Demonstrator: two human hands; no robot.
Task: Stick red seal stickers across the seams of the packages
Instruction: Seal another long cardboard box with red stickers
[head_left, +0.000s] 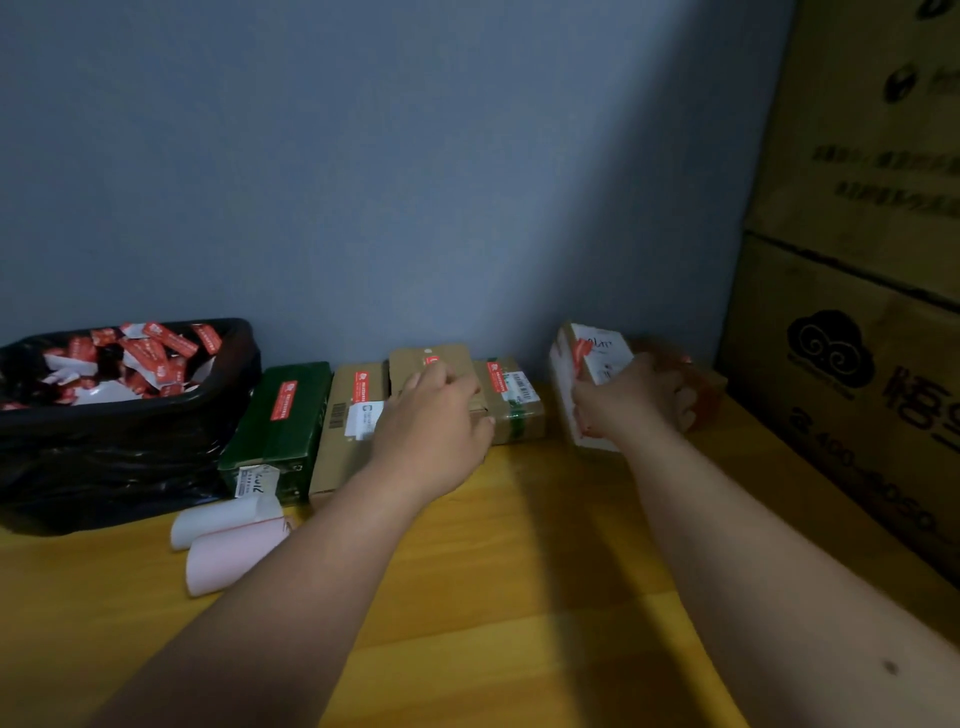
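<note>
Nearest us, low in the frame, lies the bare wood table (519, 597), with two curled strips of sticker backing (228, 540) at lower left. Both forearms reach up from the bottom edge toward the row of packages against the wall.

At centre, our left hand (431, 415) rests on a flat brown carton (348, 431), its fingers curled round a small kraft box (430, 369) that stands up behind them; a red sticker (432, 359) shows at the fingertips. Right of centre, our right hand (631, 402) grips a white box (587, 374) tipped on edge, clamped round its lower side, with red smeared by blur along its seam.

We judge these cartons light and stiff: thin board that takes a one-hand grip across the narrow faces, but could dent if squeezed at mid-panel. Better to hold near corners and keep the seam face free. The stickers are thin and tacky, best pinched by one end.

Further back, a green box (283, 421) and a taped brown box (511, 400) each carry a seal. At far left a black bin (119, 441) holds discarded backing; large cartons (857, 260) stack at the right.
</note>
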